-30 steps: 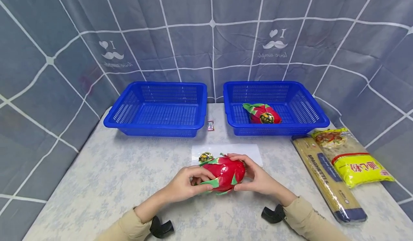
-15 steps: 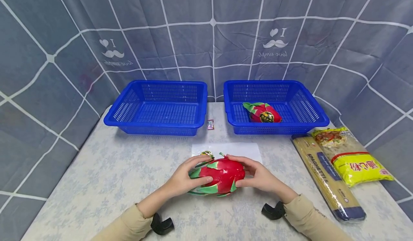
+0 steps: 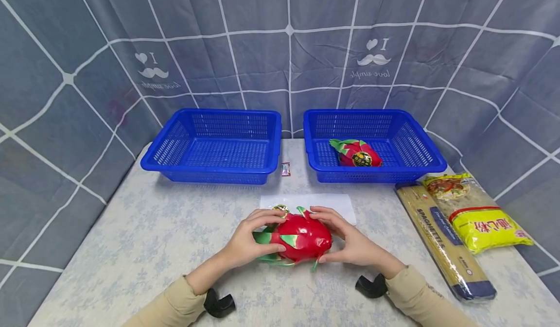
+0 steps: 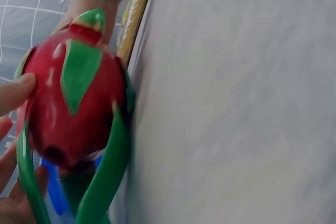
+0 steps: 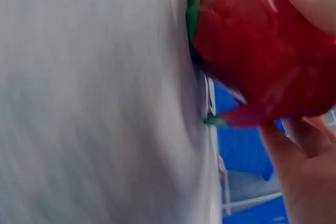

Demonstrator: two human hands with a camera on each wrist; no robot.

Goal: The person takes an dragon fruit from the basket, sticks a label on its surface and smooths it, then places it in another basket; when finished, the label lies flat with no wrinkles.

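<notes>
A red dragon fruit [image 3: 306,237] with green scales lies on its side on the table. My left hand [image 3: 251,237] holds its left end, where long green scales stick out, with thumb in front and fingers behind. My right hand [image 3: 350,237] grips the rounded right end, its thumb low at the front and its fingers over the back. In the left wrist view the dragon fruit [image 4: 44,98] shows its scaly end beside my thumb. From the right wrist, the dragon fruit [image 5: 273,51] sits between thumb and fingers. A round black-and-yellow sticker [image 3: 281,209] shows just behind my left fingers.
White paper [image 3: 337,204] lies behind the fruit. Two blue baskets stand at the back: the left basket [image 3: 214,176] and the right basket [image 3: 376,176], which holds another dragon fruit [image 3: 356,153]. A small wrapped packet [image 3: 286,169] lies between them. Spaghetti [image 3: 446,242] and a noodle bag [image 3: 477,215] lie right.
The dragon fruit has turned between my hands, so different scales face up. My left hand has shifted slightly left and up over its scaly end. The baskets and packages have stayed put.
</notes>
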